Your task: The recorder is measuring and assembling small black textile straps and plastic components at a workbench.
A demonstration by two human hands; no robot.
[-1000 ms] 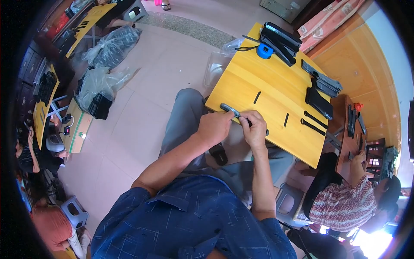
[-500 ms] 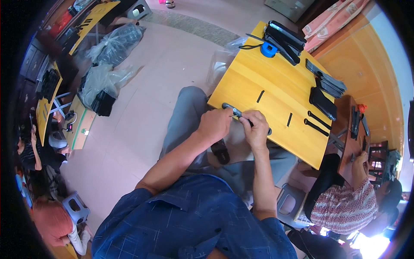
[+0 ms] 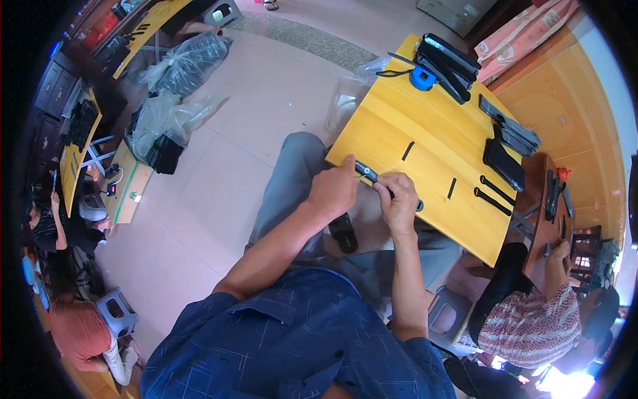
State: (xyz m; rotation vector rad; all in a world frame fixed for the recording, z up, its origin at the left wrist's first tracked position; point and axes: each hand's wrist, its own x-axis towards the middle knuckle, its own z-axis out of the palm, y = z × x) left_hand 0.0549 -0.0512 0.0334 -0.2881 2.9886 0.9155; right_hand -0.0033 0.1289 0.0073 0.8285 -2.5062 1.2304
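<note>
Over the near left edge of the yellow table (image 3: pixel 372 123), both hands hold a short dark strip (image 3: pixel 364 169) with a small light round spot on it. My left hand (image 3: pixel 334 189) is closed at its left end, index finger along it. My right hand (image 3: pixel 399 203) pinches the other end between thumb and fingers. Part of the strip is hidden under my fingers. Just beyond my hands lie two thin black strips, one farther left (image 3: pixel 408 151) and one nearer my right hand (image 3: pixel 452 188). A dark round object (image 3: pixel 419 206) shows beside my right hand.
A blue tape measure (image 3: pixel 422 78) and stacked black cases (image 3: pixel 446 63) are at the table's far end. Black pouches (image 3: pixel 503 163) and two black straps (image 3: pixel 493 201) lie on the right. Plastic bags (image 3: pixel 159 126) stand on the floor at left. A person in a patterned top (image 3: pixel 528 322) sits at right.
My left index finger has lifted and straightened along the strip, so more of it shows. My right hand keeps its pinch. The whole view has shifted slightly.
</note>
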